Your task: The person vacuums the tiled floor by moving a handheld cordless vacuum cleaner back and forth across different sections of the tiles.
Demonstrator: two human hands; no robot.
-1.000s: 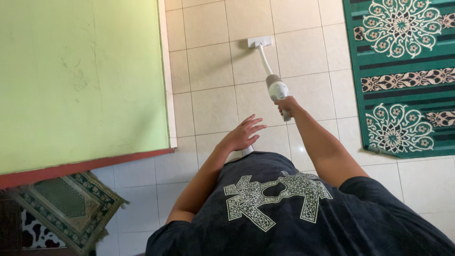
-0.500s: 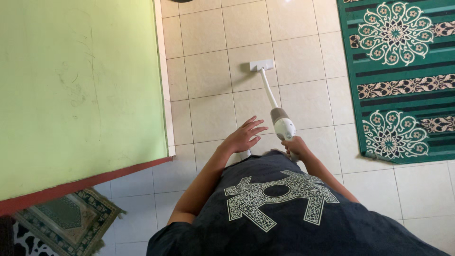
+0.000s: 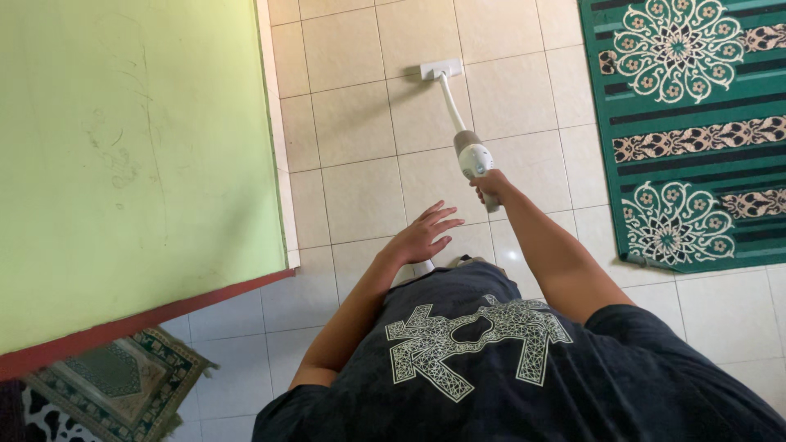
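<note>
**Stick vacuum out front, right hand on it**

Only got the head view here, looking straight down past our dark shirt (image 3: 491, 368). Our right hand (image 3: 491, 187) is wrapped tight around the handle of the white vacuum (image 3: 468, 149). Its long axis runs away from us and a bit left, down to the flat head (image 3: 440, 69) sitting on the tile floor (image 3: 360, 131). So the head lies ahead of the grip, with the green wall (image 3: 131, 147) off to its left and the green rug (image 3: 696, 123) to its right. Our left hand (image 3: 424, 236) hangs open with fingers spread, holding nothing, just beside the handle but not touching. Right is clearly the nearer hand.
</note>
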